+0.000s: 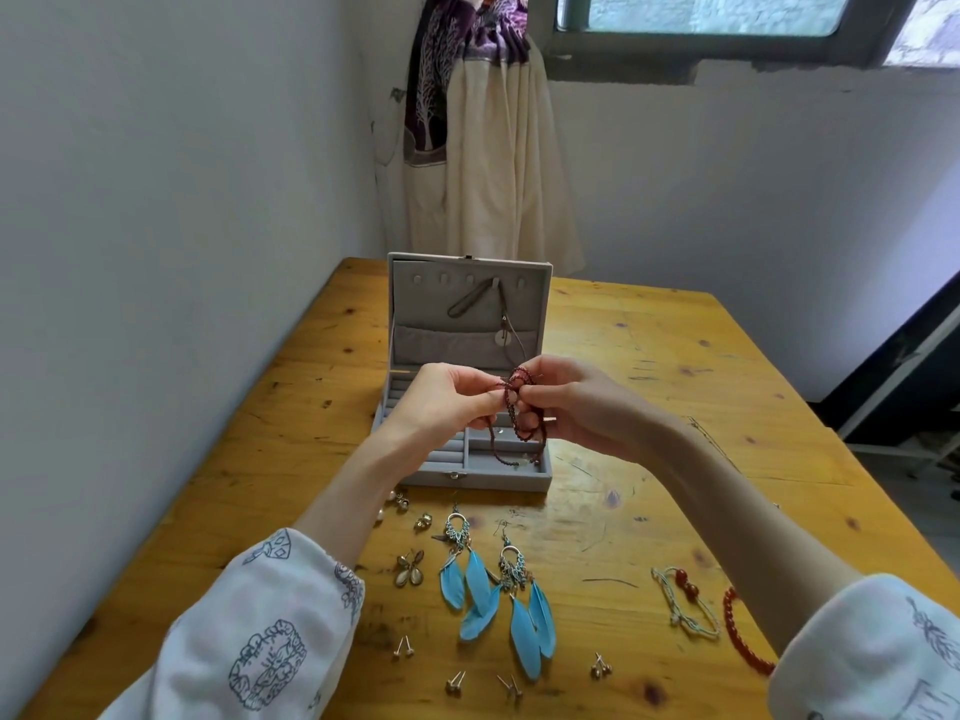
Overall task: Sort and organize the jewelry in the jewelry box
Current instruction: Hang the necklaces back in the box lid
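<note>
We note the left hand (449,402) and right hand (566,402), fingers curled, both pinching the dark red bead necklace (511,423) above the open jewelry box (467,478) on the desk (675,407), its loops hanging downward, long axis roughly vertical.

You hold a dark red bead strand (511,407) over the grey jewelry box (467,366); blue feather earrings (493,595), a red bracelet (740,636), orange-yellow knotty bench (675,407), white sleeves (260,631) with grey prints.
</note>
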